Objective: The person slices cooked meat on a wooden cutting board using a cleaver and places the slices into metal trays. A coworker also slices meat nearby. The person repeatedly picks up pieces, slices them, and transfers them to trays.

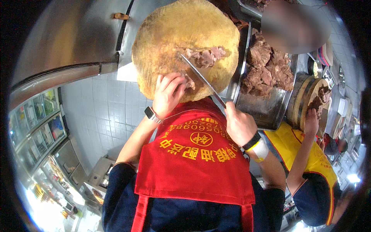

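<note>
A thick round wooden chopping block (pixel 185 32) stands before me. My left hand (pixel 170 90), with a watch at the wrist, rests on its near edge, fingers curled over a piece of cooked meat (pixel 189 82) that shows beside the fingertips. My right hand (pixel 240 123) is closed round the handle of a knife (pixel 203 79). The blade slants up and left across the block, its tip between the held piece and a row of cut meat chunks (pixel 207 57). The knife's handle is mostly hidden in the hand.
Right of the block, a deep metal tray (pixel 261 111) holds large pieces of cooked meat (pixel 265 66). Beyond it a co-worker in a yellow apron (pixel 307 150) has a hand on meat at another round block (pixel 301 101). A steel surface (pixel 72 34) lies at upper left.
</note>
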Action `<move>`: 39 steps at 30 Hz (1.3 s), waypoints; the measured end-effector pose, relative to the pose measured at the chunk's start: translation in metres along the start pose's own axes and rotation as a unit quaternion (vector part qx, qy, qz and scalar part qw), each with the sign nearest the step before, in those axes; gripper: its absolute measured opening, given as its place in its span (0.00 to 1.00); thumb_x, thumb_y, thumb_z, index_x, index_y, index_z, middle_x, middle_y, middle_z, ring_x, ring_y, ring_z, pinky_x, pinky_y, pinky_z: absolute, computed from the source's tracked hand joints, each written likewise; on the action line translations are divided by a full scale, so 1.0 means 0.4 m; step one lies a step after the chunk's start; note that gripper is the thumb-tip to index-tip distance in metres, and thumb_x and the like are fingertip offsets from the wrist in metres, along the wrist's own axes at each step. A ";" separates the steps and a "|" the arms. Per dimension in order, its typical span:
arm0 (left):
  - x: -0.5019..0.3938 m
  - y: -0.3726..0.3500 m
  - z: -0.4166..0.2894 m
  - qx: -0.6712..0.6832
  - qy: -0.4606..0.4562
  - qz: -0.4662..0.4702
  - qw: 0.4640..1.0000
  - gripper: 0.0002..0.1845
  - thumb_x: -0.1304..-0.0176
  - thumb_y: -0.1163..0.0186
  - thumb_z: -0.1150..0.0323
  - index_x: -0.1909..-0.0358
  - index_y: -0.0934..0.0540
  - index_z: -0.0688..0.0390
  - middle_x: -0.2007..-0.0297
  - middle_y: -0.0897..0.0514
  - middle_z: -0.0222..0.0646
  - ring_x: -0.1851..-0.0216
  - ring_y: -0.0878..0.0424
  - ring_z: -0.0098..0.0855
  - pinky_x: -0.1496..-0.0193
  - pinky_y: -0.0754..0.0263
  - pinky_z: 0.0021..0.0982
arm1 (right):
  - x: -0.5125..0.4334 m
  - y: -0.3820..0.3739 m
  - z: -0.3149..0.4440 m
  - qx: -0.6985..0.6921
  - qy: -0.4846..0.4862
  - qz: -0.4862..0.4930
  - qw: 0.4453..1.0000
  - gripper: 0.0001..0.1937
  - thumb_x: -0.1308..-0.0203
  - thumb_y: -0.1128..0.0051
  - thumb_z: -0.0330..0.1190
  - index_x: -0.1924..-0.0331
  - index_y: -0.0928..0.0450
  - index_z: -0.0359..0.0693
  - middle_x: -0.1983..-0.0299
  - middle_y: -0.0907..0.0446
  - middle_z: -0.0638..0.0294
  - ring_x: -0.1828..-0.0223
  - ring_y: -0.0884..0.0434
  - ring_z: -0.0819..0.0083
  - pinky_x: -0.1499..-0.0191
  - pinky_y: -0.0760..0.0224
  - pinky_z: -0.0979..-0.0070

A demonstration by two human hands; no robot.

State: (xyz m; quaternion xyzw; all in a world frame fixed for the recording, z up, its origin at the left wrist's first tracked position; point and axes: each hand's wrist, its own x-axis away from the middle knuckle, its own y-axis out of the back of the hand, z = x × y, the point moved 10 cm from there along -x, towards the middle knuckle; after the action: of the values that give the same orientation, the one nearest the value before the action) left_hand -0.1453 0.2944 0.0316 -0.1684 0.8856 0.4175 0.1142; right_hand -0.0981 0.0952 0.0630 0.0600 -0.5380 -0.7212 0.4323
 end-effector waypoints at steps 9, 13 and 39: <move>0.002 -0.019 0.010 -0.011 -0.065 -0.032 0.997 0.20 0.57 0.31 0.80 0.59 0.20 0.56 0.54 0.20 0.33 0.58 0.23 0.38 0.54 0.28 0.38 | 0.013 0.004 0.026 -0.037 -0.004 0.024 0.999 0.12 0.40 0.52 0.25 0.52 0.34 0.37 0.74 0.22 0.51 0.77 0.18 0.51 0.78 0.25 0.58; 0.032 -0.049 0.037 -0.034 -0.054 0.007 0.998 0.21 0.57 0.31 0.77 0.57 0.21 0.58 0.53 0.22 0.37 0.52 0.25 0.40 0.51 0.33 0.43 | 0.049 0.066 0.079 -0.018 0.013 0.027 0.999 0.13 0.40 0.50 0.29 0.51 0.31 0.38 0.77 0.26 0.57 0.81 0.21 0.59 0.82 0.28 0.64; 0.012 -0.061 0.059 -0.020 -0.014 0.058 0.998 0.19 0.58 0.28 0.70 0.62 0.21 0.61 0.59 0.23 0.39 0.57 0.26 0.43 0.49 0.35 0.46 | -0.002 0.015 0.061 -0.084 -0.033 0.095 0.991 0.07 0.33 0.54 0.32 0.56 0.31 0.40 0.80 0.23 0.54 0.84 0.19 0.59 0.86 0.27 0.63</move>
State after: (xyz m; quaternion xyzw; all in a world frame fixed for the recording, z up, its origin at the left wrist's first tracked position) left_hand -0.1386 0.2974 -0.0019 -0.1128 0.8837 0.4434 0.0991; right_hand -0.1077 0.1131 0.0776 -0.0518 -0.4928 -0.7207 0.4848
